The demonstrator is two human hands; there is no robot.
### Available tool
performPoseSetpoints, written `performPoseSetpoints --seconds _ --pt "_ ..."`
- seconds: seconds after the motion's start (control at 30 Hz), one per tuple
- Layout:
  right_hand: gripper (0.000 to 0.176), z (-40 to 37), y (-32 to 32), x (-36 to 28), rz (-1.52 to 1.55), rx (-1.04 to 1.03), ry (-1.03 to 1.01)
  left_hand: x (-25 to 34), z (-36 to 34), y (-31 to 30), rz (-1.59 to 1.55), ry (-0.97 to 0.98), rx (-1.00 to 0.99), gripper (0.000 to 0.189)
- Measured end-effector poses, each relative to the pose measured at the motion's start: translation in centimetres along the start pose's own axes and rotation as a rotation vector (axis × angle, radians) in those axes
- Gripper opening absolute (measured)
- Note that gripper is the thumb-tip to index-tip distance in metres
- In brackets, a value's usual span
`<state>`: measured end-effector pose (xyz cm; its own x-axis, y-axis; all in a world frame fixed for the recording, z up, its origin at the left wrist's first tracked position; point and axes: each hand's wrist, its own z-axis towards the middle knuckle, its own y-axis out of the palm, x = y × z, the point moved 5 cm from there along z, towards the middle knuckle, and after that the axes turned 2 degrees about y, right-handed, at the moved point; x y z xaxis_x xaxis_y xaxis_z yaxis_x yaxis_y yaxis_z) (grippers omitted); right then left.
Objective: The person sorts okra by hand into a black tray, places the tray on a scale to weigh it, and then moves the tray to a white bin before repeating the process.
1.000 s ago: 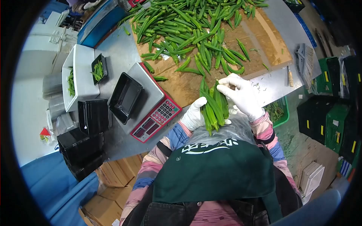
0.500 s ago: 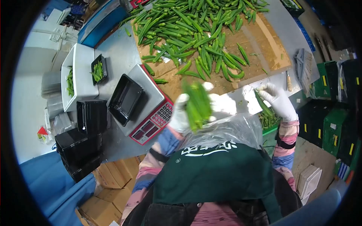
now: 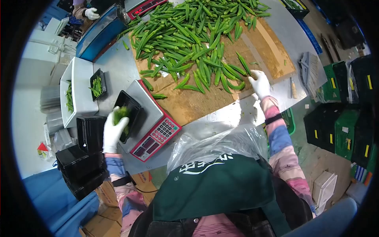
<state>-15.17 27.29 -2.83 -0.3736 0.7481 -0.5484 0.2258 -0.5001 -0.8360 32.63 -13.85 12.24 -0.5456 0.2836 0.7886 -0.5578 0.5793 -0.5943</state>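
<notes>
My left hand (image 3: 114, 128), in a white glove, is wrapped round a bundle of okra (image 3: 123, 114) over the black tray (image 3: 136, 111). That tray sits on the silver scale plate with a red keypad edge (image 3: 160, 132). My right hand (image 3: 260, 83), also gloved, is at the right end of the okra pile (image 3: 189, 35), its fingers bent close to a single okra (image 3: 242, 63). Whether the fingertips hold that okra is hard to see. Under the pile lies brown cardboard (image 3: 189, 104).
At the left are a white bin (image 3: 83, 87), a small black tray of okra (image 3: 103, 93) and stacked black trays (image 3: 90, 136). A brush (image 3: 310, 73) and a wooden-handled tool (image 3: 293, 89) lie right. Another person's gloved hand (image 3: 91, 14) shows top left.
My left hand has carried the okra bundle left, from in front of my body to the black tray. My right hand has left the green basket and moved up-left to the pile's edge.
</notes>
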Motion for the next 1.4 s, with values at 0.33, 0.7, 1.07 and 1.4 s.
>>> performPoseSetpoints --seconds 0.33,0.7,1.07,1.4 --pt "0.022 2.7 2.9 -1.1 -0.156 -0.003 -0.21 1.4 -3.8 -1.9 0.173 0.088 0.409 0.068" --pt "0.027 -2.0 1.1 -6.2 0.712 -0.243 0.225 7.3 -8.2 9.6 -0.4 0.01 0.305 0.021" --pt "0.031 -16.5 0.8 -21.7 0.619 -0.854 -0.351 7.7 -8.2 22.4 -0.901 -0.126 -0.188 0.031" --pt "0.026 -16.7 1.1 -20.1 0.727 -0.855 -0.087 6.8 -4.9 5.4 0.075 0.326 0.575 0.029"
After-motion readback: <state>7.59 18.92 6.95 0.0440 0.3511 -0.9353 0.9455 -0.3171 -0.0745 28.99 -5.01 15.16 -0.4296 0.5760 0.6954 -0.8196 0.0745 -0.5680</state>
